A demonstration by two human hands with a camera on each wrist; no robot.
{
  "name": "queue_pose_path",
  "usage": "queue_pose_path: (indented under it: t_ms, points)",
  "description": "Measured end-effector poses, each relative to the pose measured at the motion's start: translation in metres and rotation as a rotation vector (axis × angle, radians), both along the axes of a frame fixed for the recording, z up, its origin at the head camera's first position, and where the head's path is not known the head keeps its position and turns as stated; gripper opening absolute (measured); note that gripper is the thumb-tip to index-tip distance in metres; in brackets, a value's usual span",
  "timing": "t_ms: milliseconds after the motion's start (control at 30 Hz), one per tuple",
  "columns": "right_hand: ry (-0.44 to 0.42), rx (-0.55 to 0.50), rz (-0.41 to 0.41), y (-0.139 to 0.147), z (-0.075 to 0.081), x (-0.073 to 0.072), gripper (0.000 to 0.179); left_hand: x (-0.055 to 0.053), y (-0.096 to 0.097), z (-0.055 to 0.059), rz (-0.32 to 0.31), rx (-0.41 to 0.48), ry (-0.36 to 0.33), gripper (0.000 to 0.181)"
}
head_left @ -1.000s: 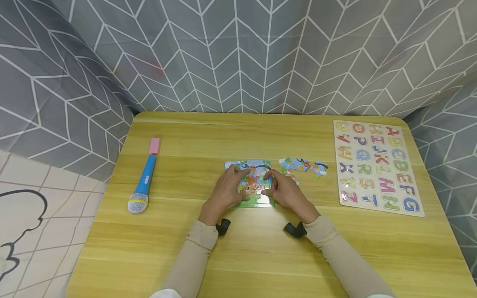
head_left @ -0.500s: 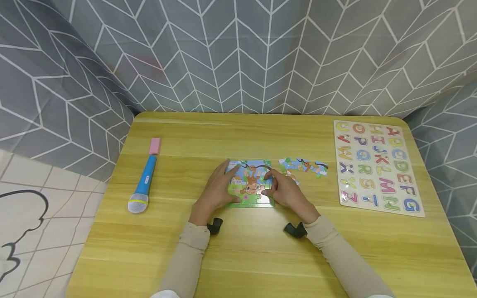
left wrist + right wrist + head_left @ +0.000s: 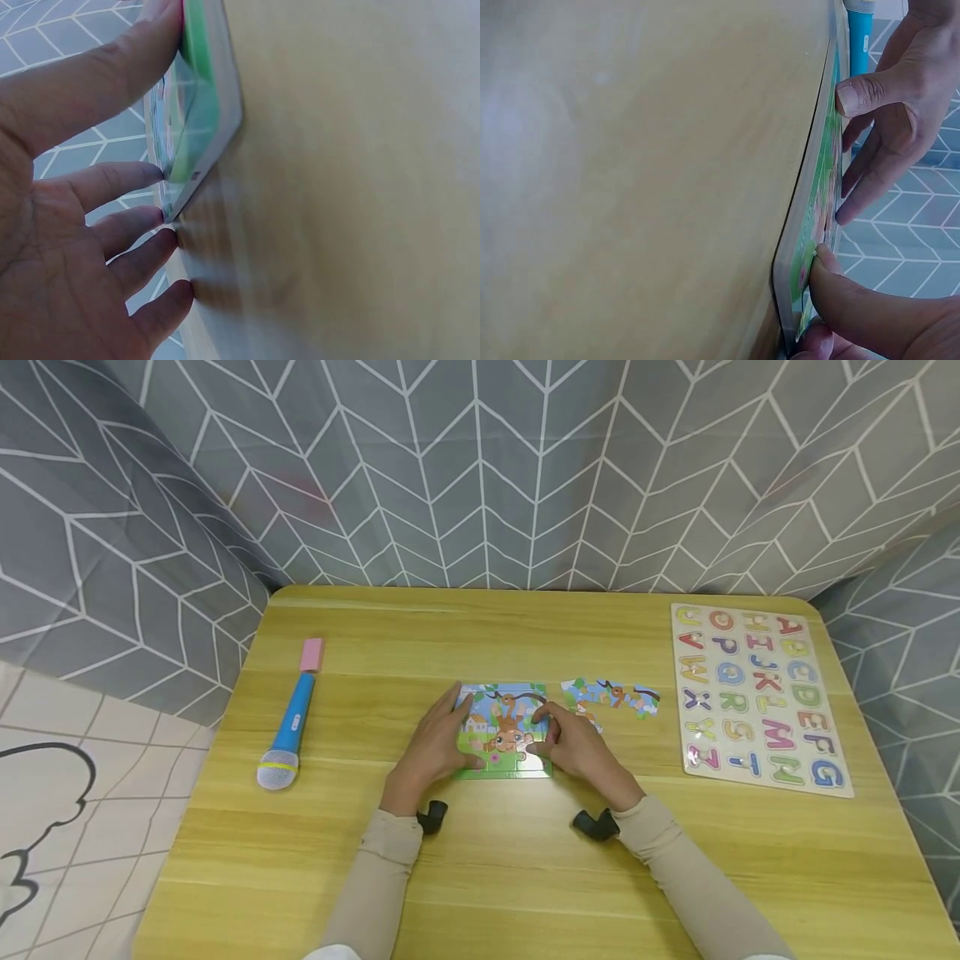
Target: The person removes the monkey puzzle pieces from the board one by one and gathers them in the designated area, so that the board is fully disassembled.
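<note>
A jigsaw puzzle [image 3: 507, 714] with a brown cartoon animal, a small house and green grass lies flat in its square tray [image 3: 498, 774] at mid-table. My left hand [image 3: 431, 743] rests along the left side, fingers spread and fairly straight. Its thumb touches the lower left face of the tray, as the left wrist view shows. On the right side my right hand [image 3: 582, 746] is curled, its thumb and index finger about a puzzle piece mostly hidden by the hand. In the right wrist view the right thumb [image 3: 847, 296] presses on the puzzle's face near the edge.
Several loose joined puzzle pieces [image 3: 618, 695] lie just right of the tray, partly behind my right hand. A wooden alphabet board [image 3: 759, 697] lies far right. A blue toy microphone [image 3: 292, 727] and a pink block [image 3: 312, 654] lie on the left. A patterned curtain [image 3: 480, 477] hangs behind the table.
My left hand has slid left from over the puzzle to its left side, uncovering the house and more of the grass. My right hand has stayed in place.
</note>
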State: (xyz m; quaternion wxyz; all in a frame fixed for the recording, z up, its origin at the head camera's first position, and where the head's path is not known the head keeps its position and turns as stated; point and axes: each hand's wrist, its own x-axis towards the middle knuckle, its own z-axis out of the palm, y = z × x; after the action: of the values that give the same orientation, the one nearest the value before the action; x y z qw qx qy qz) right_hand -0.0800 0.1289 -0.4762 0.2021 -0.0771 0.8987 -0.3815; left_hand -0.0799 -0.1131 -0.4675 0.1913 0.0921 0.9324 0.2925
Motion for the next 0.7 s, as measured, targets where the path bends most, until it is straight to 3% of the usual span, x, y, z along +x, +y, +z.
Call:
queue_pose_path:
  t_ms: [367,700]
  points:
    - [0.040,-0.035,-0.019,-0.006,0.005,0.001,0.038,0.000,-0.002,-0.001,-0.012,0.002,-0.010,0.108]
    - [0.055,-0.019,0.026,-0.024,0.007,-0.004,0.049,-0.001,-0.002,0.000,-0.023,-0.002,-0.022,0.107]
